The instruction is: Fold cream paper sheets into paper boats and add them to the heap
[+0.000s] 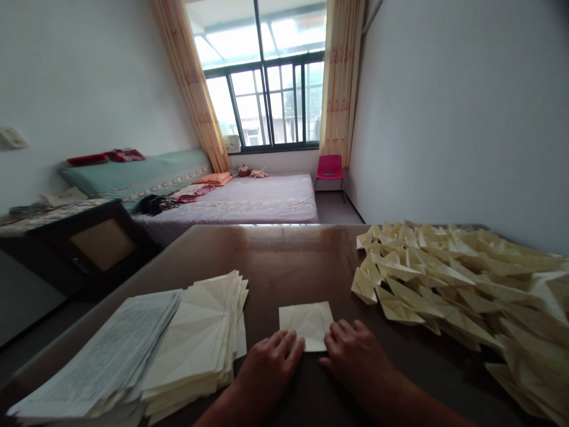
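Palm down, the left hand (269,365) lies on a dark brown table (284,255), its fingers (288,343) stretched out and loose, their tips on the near left corner of a small cream square of paper (306,323). The right hand (355,356) lies beside it in the same way, fingers (338,333) spread and unclenched, tips pressing the near right corner of the square. Neither hand grips anything; both only press down on the sheet. The square lies flat on the tabletop, reaching away from the fingertips, with faint crease lines across it.

Just left of the left fingers sits a stack of creased cream sheets (200,338), and further left again a pile of printed pages (102,356) lies against that stack. Off to the right of the right fingers, apart from them, spreads a wide heap of folded paper pieces (466,284). Far ahead of the fingertips, past the table's far edge, stand a bed (249,201), a pink chair (329,168) and a window (267,89) with patterned curtains (191,83) on either side
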`<state>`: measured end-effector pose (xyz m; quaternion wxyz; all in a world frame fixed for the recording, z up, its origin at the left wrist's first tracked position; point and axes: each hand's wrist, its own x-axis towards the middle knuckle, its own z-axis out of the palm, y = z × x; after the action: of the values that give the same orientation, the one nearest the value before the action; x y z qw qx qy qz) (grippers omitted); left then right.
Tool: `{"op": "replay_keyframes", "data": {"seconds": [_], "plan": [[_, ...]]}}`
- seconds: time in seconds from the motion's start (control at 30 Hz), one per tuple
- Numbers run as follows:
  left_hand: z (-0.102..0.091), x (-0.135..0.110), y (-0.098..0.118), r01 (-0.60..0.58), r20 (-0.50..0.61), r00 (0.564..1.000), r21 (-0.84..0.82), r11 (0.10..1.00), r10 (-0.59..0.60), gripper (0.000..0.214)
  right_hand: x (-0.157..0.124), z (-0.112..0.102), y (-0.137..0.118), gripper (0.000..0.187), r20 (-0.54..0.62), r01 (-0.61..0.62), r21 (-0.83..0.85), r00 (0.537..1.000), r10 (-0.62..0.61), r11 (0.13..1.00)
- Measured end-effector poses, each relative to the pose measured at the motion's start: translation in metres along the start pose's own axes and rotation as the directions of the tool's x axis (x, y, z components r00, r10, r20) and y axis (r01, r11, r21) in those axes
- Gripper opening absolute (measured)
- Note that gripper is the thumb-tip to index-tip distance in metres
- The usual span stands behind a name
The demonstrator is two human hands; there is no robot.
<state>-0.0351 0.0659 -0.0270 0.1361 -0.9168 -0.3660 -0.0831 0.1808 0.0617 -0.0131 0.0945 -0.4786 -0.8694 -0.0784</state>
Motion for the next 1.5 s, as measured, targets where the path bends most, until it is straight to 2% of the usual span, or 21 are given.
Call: {"op": "replay_keyframes", "data": {"seconds": [0.07,0.17,0.27,0.37,0.43,0.53,0.6,0.7,0.87,1.0,1.07,1.17,1.23,1.37,1.43,1.5], "plan": [[-0.002,0.0,-0.001,-0.005,-0.019,1.0,0.007,1.0,0.006,0.027,0.004,-0.003,0.005,0.019,-0.008,0.008,0.037,1.0,-0.008,0.999],[-0.006,0.0,-0.004,-0.013,-0.111,0.994,-0.05,0.999,0.008,0.025,0.009,-0.006,0.017,0.01,-0.018,0.017,0.082,1.0,-0.015,0.996],[-0.007,0.0,-0.011,-0.023,-0.21,0.978,-0.118,0.993,-0.002,0.031,0.015,-0.006,0.034,0.016,-0.062,0.022,0.169,0.998,-0.012,0.985],[-0.007,0.003,-0.016,-0.014,-0.248,0.969,-0.126,0.992,-0.018,0.032,0.018,-0.007,0.047,0.011,-0.137,0.102,0.275,0.988,-0.066,0.956],[-0.009,0.005,-0.017,0.015,-0.253,0.967,-0.106,0.994,-0.041,0.029,0.016,-0.01,0.046,0.005,-0.174,0.161,0.283,0.978,-0.114,0.946],[-0.012,0.008,-0.013,0.063,-0.224,0.971,-0.115,0.991,-0.087,0.027,0.01,-0.018,0.033,0.006,-0.15,0.178,0.196,0.977,-0.15,0.964],[-0.014,0.009,-0.008,0.033,-0.184,0.981,-0.166,0.986,-0.064,0.028,0.005,-0.024,0.022,0.009,-0.104,0.188,0.146,0.979,-0.174,0.971],[-0.015,0.009,-0.002,-0.003,-0.119,0.993,-0.222,0.975,-0.024,0.026,0.004,-0.03,0.016,0.009,-0.012,0.224,0.162,0.974,-0.225,0.961],[-0.017,0.007,-0.003,0.003,-0.062,0.998,-0.302,0.953,-0.023,0.026,0.011,-0.031,0.039,0.022,0.141,0.197,0.37,0.954,-0.265,0.908],[-0.025,0.006,-0.004,0.043,-0.026,0.998,-0.391,0.919,-0.058,0.028,0.015,-0.026,0.058,0.022,0.138,0.155,0.646,0.939,-0.314,0.747],[-0.029,0.005,-0.004,0.095,0.013,0.995,-0.457,0.884,-0.1,0.025,0.016,-0.022,0.06,0.022,0.15,0.094,0.706,0.949,-0.278,0.702],[-0.031,0.005,-0.004,0.187,0.08,0.982,-0.558,0.808,-0.172,0.021,0.016,-0.015,0.056,0.034,0.195,-0.041,0.687,0.972,-0.13,0.725],[-0.03,0.007,-0.005,0.264,0.134,0.964,-0.61,0.747,-0.232,0.029,0.016,-0.012,0.05,0.039,0.218,-0.128,0.663,0.975,-0.027,0.737],[-0.023,0.01,-0.007,0.469,0.243,0.873,-0.652,0.595,-0.423,0.025,0.017,-0.006,0.041,0.032,0.229,-0.256,0.593,0.963,0.145,0.764],[-0.02,0.011,-0.007,0.514,0.257,0.836,-0.676,0.527,-0.485,0.048,0.018,-0.003,0.038,0.025,0.231,-0.298,0.527,0.952,0.203,0.796],[-0.018,0.012,-0.006,0.508,0.251,0.835,-0.692,0.512,-0.49,0.061,0.019,0.0,0.036,0.019,0.237,-0.325,0.473,0.942,0.237,0.819]]}}
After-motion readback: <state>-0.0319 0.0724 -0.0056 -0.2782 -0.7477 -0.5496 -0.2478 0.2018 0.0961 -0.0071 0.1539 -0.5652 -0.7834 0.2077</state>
